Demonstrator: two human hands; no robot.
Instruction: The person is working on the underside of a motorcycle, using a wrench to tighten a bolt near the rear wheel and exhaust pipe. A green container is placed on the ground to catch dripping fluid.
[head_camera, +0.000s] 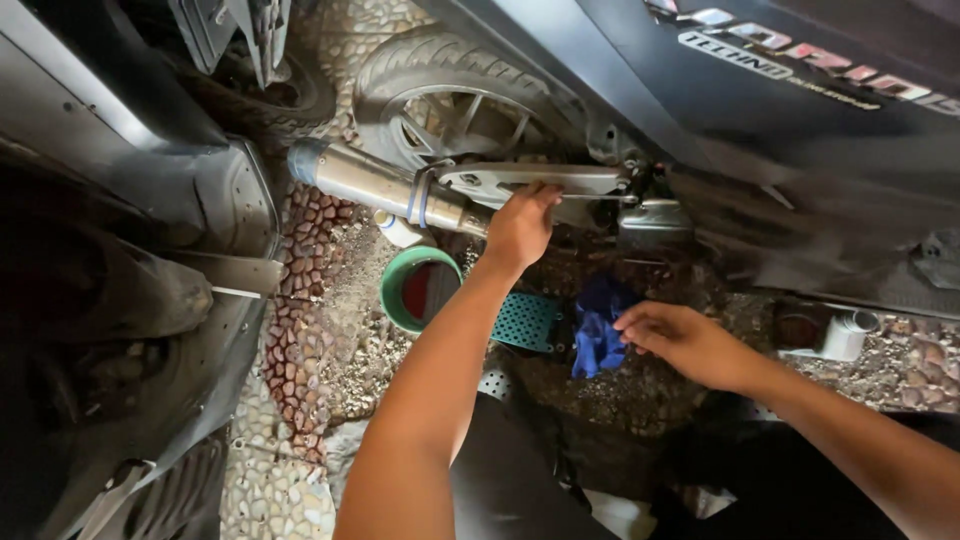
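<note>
Head view, looking down under the rear of a dark-bodied scooter parked on a pebble-set floor (300, 250).

Left hand (520, 228): reaching up and forward to the grey metal bracket arm (530, 180) that runs along the side of the rear wheel, just above the silver cylindrical exhaust muffler (375, 185). Fingers curl against the lower edge of the bracket; whether they close round a bolt or tool there is hidden by the hand itself, so I cannot tell what, if anything, it grips. Likely placed there to steady or feel the fastening point, since the bracket meets the muffler clamp at that spot.

Right hand (680, 340): low, palm down, fingers loosely bent, tips touching the crumpled blue cloth rag (598, 325) lying on the floor. Contact only, by the look of it; no full grip shown.

The rag lies beneath the engine area, between the two hands, within easy reach, a sensible spot for wiping.

Round green plastic basin with red inside (420, 288) sits on the floor directly below the muffler joint, probably positioned to catch drips. Just beside it, a teal perforated plastic tray (528, 320), touching or nearly touching the rag.

Black spoked rear wheel with tyre (440, 90) behind the muffler. Small white plastic container (845, 335) well off to the right, under the body panel.
</note>
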